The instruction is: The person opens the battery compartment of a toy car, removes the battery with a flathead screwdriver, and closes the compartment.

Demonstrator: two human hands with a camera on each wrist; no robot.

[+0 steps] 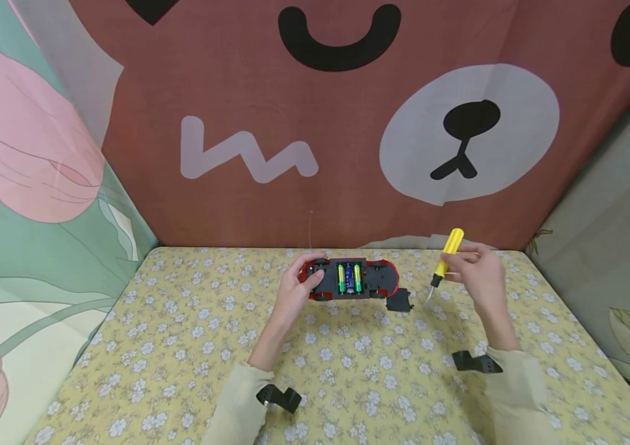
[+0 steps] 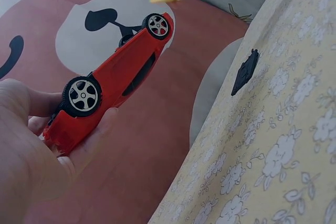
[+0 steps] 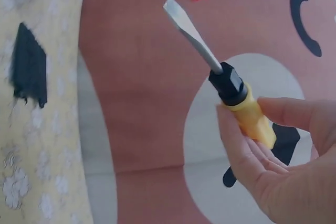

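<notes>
My left hand point(image 1: 296, 285) grips the rear or front end of a red toy car point(image 1: 376, 279), whose underside faces the head camera. Several batteries point(image 1: 349, 278) sit side by side in its uncovered battery compartment. The left wrist view shows the car's red side point(image 2: 123, 72) and silver-spoked wheels. Between thumb and fingers, my right hand point(image 1: 478, 272) pinches a flat-blade screwdriver point(image 1: 449, 250) by its yellow handle. Its metal blade point(image 3: 193, 36) points down in the head view, apart from the car. A black battery cover point(image 1: 399, 301) lies on the table just right of the car.
The table point(image 1: 181, 346) wears a yellow floral cloth. Behind it hangs a brown curtain point(image 1: 237, 216) with a bear print. A thin wire point(image 1: 310, 230) rises beside the car's left end. Black straps point(image 1: 278, 397) are on both wrists.
</notes>
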